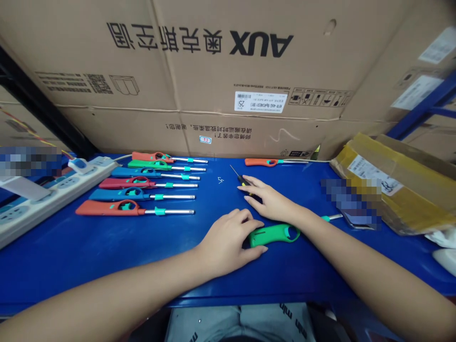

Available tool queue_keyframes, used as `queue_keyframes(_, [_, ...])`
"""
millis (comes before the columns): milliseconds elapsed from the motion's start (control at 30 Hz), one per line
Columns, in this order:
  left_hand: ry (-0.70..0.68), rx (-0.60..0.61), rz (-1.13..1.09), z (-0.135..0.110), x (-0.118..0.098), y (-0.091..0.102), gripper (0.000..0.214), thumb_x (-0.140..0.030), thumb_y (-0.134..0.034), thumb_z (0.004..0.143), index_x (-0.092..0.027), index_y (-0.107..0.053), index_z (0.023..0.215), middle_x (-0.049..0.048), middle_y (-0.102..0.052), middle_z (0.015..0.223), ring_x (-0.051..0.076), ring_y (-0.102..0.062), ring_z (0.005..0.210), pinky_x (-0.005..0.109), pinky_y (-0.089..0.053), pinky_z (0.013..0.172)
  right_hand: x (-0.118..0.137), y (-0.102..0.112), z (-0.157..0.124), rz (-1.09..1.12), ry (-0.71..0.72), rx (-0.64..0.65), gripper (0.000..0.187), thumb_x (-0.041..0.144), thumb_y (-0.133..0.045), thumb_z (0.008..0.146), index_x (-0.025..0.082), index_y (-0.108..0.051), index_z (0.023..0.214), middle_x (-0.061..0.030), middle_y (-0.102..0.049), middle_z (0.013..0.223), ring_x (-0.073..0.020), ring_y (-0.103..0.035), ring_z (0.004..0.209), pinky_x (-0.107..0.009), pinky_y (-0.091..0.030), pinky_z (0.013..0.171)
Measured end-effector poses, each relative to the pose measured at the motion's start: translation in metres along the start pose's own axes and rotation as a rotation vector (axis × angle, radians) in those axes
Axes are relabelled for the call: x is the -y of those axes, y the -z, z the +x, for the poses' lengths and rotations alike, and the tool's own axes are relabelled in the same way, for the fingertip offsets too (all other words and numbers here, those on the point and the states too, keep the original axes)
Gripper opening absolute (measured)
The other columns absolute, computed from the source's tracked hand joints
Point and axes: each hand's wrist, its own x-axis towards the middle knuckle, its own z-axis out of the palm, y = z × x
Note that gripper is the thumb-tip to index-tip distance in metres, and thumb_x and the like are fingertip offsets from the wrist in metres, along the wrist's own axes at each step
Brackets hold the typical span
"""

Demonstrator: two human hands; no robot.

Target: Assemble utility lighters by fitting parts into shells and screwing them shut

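Observation:
My left hand (228, 244) is closed around the butt end of a green long-nosed gas lighter (272, 236), thumb on the near side and fingers on the far side. The lighter lies on the blue tabletop, its metal nozzle (335, 217) pointing right, partly hidden under my right forearm. Farther back, my right hand (267, 199) has its fingers on the black and yellow handle of a small screwdriver (243, 181). The thin shaft points away and to the left. A few tiny pale wire-like pieces (220, 180) lie left of the screwdriver.
Several coloured lighters (130, 183) lie in a row at left, nozzles right. An orange lighter (261, 162) rests at the back against the large cardboard box (199, 71). A power strip (60, 190) stands at far left. At right are a phone (351, 206) and a taped parcel (399, 209).

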Motion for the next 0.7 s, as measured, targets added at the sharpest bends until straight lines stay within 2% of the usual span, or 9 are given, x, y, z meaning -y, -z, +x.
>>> queue_keyframes(133, [-0.011,-0.014,-0.035,0.002,0.006,0.004,0.029,-0.035,-0.064,0.09,-0.024,-0.069,0.116,0.0035,-0.064,0.106,0.023,-0.059,0.098,0.038,-0.05,0.09,0.007,0.007,-0.002,-0.081,-0.031,0.026,0.047,0.03,-0.045,0.1,0.019,-0.053,0.144,-0.0159,-0.027,0.165,-0.0297,-0.034,0.15,-0.05,-0.036,0.12])
queue_keyframes(233, [-0.006,-0.014,0.007,0.004,0.01,0.015,0.023,-0.027,-0.067,0.08,-0.02,-0.068,0.101,0.002,-0.066,0.099,0.023,-0.06,0.094,0.04,-0.048,0.095,0.011,0.018,-0.006,-0.215,-0.038,0.015,0.046,0.028,-0.045,0.1,0.017,-0.051,0.144,-0.0175,-0.036,0.159,-0.0289,-0.042,0.145,-0.048,-0.04,0.118])
queue_keyframes(367, [0.025,0.025,0.124,0.006,0.012,0.026,0.025,-0.029,-0.07,0.074,-0.019,-0.064,0.097,0.0033,-0.065,0.094,0.025,-0.059,0.09,0.041,-0.051,0.085,0.012,0.038,-0.01,-0.309,-0.067,-0.007,0.037,0.021,-0.042,0.099,0.011,-0.061,0.129,-0.0207,-0.05,0.139,-0.0304,-0.053,0.132,-0.048,-0.044,0.111])
queue_keyframes(533, [-0.052,0.076,0.103,0.005,0.011,0.022,0.04,-0.046,-0.064,0.09,-0.022,-0.06,0.12,0.0058,-0.063,0.11,0.027,-0.058,0.103,0.042,-0.051,0.088,0.015,0.056,-0.012,-0.359,-0.116,0.049,0.031,0.018,-0.041,0.097,0.013,-0.066,0.115,-0.016,-0.061,0.119,-0.0272,-0.063,0.106,-0.043,-0.05,0.095])
queue_keyframes(600, [-0.052,0.1,0.08,0.004,0.011,0.019,0.036,-0.043,-0.06,0.094,-0.022,-0.058,0.123,0.0062,-0.061,0.112,0.026,-0.059,0.103,0.04,-0.052,0.087,0.015,0.063,-0.012,-0.368,-0.14,0.089,0.028,0.02,-0.042,0.097,0.015,-0.068,0.104,-0.0143,-0.064,0.111,-0.0262,-0.064,0.098,-0.041,-0.05,0.089])
queue_keyframes(700, [-0.024,0.095,0.074,0.004,0.012,0.02,0.025,-0.035,-0.053,0.098,-0.02,-0.058,0.117,0.0063,-0.061,0.108,0.024,-0.062,0.097,0.037,-0.052,0.083,0.008,0.079,-0.014,-0.362,-0.19,0.135,0.027,0.026,-0.045,0.098,0.017,-0.07,0.091,-0.0114,-0.07,0.1,-0.025,-0.064,0.093,-0.037,-0.049,0.085])
